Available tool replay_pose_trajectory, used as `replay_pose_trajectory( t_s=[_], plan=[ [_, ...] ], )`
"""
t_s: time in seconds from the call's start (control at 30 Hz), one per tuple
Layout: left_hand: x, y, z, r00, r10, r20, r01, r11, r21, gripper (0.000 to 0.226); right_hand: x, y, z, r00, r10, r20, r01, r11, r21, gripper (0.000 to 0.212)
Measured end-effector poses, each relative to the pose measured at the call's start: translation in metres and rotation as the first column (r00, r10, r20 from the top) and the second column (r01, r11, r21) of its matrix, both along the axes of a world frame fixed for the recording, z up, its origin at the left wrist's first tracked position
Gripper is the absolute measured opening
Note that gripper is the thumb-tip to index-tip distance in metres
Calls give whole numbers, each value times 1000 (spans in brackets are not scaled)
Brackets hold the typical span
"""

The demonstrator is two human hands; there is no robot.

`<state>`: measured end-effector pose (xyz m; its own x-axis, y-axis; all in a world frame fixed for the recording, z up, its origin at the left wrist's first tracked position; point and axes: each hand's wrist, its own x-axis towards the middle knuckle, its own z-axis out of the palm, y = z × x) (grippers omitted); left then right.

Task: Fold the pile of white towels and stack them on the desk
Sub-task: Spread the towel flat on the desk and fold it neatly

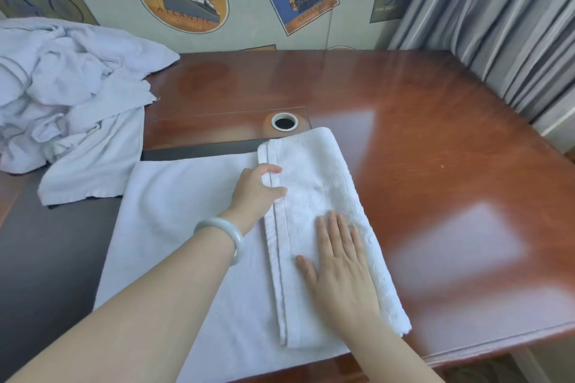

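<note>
Now left grip (258,193) pinches towel (311,165) fold edge — right grip (339,264) flat, released, pressing towel.

Shiny wood on the right side of the desk (435,149) leaves wide room for a hand. The pile of towels (62,87) blocks the back left corner (it is tall and lumpy). The curtain (504,25) hangs close on the right.
</note>
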<state>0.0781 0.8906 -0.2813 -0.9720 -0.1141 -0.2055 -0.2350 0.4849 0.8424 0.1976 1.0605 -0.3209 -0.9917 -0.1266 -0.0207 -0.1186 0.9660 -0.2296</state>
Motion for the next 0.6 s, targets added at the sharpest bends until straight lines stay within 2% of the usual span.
replay_pose_trajectory(
  t_s=[0.17,0.27,0.37,0.43,0.6],
  plan=[
    [-2,-2,9,998,59,-8,-58,995,86,34,-2,3,15,995,14,-103,-15,1000,-7,73],
    [11,-11,-1,999,29,18,-28,1000,-5,39,-13,11,26,985,19,-173,-12,999,39,68],
    [17,-12,-12,999,-31,-44,28,996,-85,46,-23,28,25,999,33,-41,-29,996,85,72],
    [15,-10,-13,994,-35,-102,26,996,-87,51,-25,42,17,996,57,61,-60,997,51,77],
    [17,-16,-19,995,-56,-80,53,998,-37,55,-27,52,18,989,103,104,-113,990,85,75]
  ],
)
